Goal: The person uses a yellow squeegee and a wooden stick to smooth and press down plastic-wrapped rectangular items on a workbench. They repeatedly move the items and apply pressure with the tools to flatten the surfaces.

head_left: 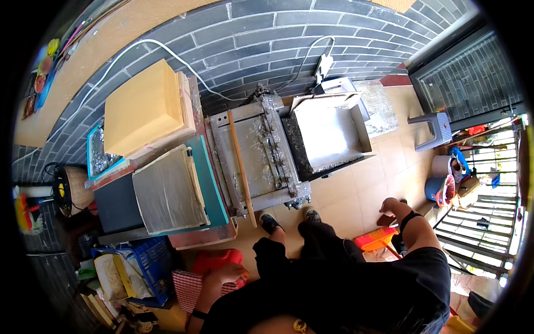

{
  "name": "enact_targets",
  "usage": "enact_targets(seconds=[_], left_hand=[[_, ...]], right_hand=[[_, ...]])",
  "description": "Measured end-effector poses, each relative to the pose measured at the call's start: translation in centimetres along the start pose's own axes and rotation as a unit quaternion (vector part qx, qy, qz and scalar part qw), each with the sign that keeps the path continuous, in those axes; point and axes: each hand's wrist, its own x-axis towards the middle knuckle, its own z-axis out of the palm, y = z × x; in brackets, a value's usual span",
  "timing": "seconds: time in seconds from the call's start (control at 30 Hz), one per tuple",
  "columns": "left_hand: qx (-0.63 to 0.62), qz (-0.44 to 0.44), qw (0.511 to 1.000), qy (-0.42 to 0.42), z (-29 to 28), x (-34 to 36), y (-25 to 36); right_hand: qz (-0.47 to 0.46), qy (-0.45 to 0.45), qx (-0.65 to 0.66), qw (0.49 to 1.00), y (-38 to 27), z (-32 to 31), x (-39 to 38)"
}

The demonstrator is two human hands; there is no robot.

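My left hand (pixel 227 273) hangs low over a red plastic seat (pixel 222 258) and a red-and-white checked cloth (pixel 186 286). Its fingers reach loosely to the right, and nothing shows in them. Out to the right, my right hand (pixel 390 206) is held above the floor with its fingers curled in and nothing visible in them. In front of me stands a worn metal frame (pixel 253 156) with a crossbar of rods, and a thin wooden stick (pixel 242 167) lies across it. To its right sits a shallow box (pixel 331 136) with a shiny, pale inside.
On the left, a thick yellowish block (pixel 142 108) and a grey sheet stack (pixel 167 192) rest on boards. A blue crate (pixel 153 267) stands below them. An orange stool (pixel 375 239) is near my right arm; a grey stool (pixel 436 132) and buckets (pixel 442 189) stand farther right.
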Motion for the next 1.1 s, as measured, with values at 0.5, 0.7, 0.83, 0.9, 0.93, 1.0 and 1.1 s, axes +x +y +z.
enact_targets(seconds=[0.5, 0.7, 0.83, 0.9, 0.93, 1.0, 1.1], left_hand=[[0.107, 0.13, 0.885, 0.433, 11.2, 17.4, 11.5], [0.071, 0.038, 0.861, 0.502, 15.5, 19.4, 18.4], [0.09, 0.036, 0.853, 0.512, 16.0, 20.3, 22.5], [0.082, 0.042, 0.884, 0.459, 15.1, 22.7, 23.7], [0.088, 0.055, 0.88, 0.464, 15.6, 24.2, 23.1], [0.13, 0.067, 0.872, 0.467, 13.7, 26.1, 24.1], [0.133, 0.08, 0.851, 0.501, 12.2, 26.7, 24.1]], right_hand=[[-0.06, 0.508, 0.097, 0.854, 10.9, -35.5, 5.4], [-0.118, 0.497, -0.037, 0.859, 7.0, -42.0, 6.4], [-0.113, 0.518, -0.074, 0.844, 7.5, -41.8, 10.8], [-0.116, 0.519, -0.088, 0.842, 7.2, -41.5, 11.7], [-0.115, 0.524, -0.12, 0.835, 6.7, -40.9, 12.8], [-0.109, 0.575, -0.157, 0.795, 7.4, -40.3, 15.4], [-0.108, 0.587, -0.176, 0.783, 6.6, -41.8, 17.8]])
